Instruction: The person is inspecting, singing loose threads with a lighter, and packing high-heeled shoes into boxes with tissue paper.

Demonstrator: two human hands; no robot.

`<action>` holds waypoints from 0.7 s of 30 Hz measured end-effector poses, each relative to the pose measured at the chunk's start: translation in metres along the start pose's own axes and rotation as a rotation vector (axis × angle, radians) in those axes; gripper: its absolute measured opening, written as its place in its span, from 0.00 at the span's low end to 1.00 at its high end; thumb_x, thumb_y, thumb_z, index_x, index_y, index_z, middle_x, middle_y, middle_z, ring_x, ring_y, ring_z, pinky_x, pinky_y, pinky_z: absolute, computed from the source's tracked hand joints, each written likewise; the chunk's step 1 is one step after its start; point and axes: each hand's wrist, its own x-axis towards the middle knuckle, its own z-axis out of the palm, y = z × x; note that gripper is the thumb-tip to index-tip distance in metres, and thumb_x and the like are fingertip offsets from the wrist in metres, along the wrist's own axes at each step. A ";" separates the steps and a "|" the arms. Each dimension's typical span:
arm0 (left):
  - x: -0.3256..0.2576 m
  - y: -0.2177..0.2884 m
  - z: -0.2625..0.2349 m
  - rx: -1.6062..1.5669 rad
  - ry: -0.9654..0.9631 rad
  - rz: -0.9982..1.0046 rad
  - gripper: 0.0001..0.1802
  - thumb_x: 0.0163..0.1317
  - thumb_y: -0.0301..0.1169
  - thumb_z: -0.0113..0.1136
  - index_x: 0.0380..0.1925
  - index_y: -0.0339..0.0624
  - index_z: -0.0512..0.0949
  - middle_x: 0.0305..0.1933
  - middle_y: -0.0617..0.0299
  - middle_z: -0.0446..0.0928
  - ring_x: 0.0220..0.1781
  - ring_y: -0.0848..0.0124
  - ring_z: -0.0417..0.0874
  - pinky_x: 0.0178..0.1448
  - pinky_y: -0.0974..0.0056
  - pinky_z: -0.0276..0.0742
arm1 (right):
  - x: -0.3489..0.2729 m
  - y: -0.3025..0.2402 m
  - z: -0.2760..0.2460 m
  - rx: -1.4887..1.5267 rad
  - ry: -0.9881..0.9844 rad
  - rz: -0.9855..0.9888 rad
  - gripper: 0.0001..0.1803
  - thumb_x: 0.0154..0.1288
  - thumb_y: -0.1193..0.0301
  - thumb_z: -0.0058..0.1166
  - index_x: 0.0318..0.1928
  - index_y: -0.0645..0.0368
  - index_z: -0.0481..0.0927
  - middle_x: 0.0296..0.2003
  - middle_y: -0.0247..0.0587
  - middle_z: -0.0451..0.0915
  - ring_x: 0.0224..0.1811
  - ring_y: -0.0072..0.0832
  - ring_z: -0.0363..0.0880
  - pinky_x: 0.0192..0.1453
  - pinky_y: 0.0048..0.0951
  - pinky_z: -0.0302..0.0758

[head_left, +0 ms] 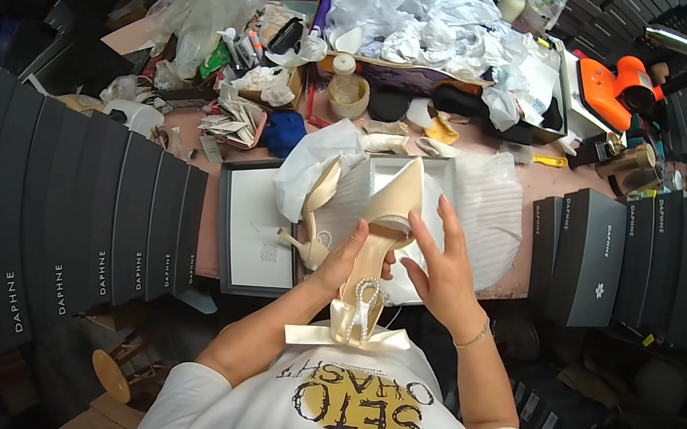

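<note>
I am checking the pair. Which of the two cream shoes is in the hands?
The shoe with the pearl bow, sole up, between the left hand and right hand. The other shoe lies untouched in the open box.

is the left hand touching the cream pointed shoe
Touching. The head view shows the left hand wrapped around the narrow middle of the cream pointed shoe, thumb lying across its sole.

Even, diffuse overhead light; centre well exposed, shadows soft. Heavy fisheye vignette: all four corners black. Straight edges of the dark grey lidded boxes (92,211) bow at left and right rims. Mild glare on the crumpled white tissue paper (420,16). Centre sharp; periphery soft, dim.
</note>
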 end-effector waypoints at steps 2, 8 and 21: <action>0.010 -0.010 -0.001 -0.195 -0.010 -0.012 0.40 0.63 0.65 0.32 0.54 0.41 0.70 0.44 0.58 0.75 0.46 0.68 0.78 0.51 0.63 0.78 | -0.017 0.010 0.009 -0.208 -0.148 -0.089 0.40 0.43 0.78 0.62 0.61 0.43 0.69 0.66 0.50 0.55 0.67 0.51 0.54 0.66 0.48 0.58; 0.013 -0.028 0.015 0.110 -0.019 0.017 0.28 0.67 0.52 0.43 0.56 0.42 0.70 0.58 0.57 0.70 0.58 0.64 0.71 0.62 0.61 0.67 | -0.056 0.041 0.042 -0.072 -0.040 -0.002 0.25 0.49 0.69 0.60 0.52 0.41 0.79 0.65 0.42 0.60 0.67 0.53 0.54 0.67 0.49 0.58; 0.015 0.042 -0.127 2.304 -0.311 0.446 0.13 0.53 0.27 0.53 0.39 0.47 0.79 0.60 0.60 0.69 0.74 0.59 0.50 0.73 0.38 0.38 | -0.082 0.111 0.109 0.014 -0.238 0.089 0.21 0.47 0.76 0.60 0.47 0.51 0.80 0.59 0.50 0.68 0.65 0.57 0.57 0.68 0.45 0.60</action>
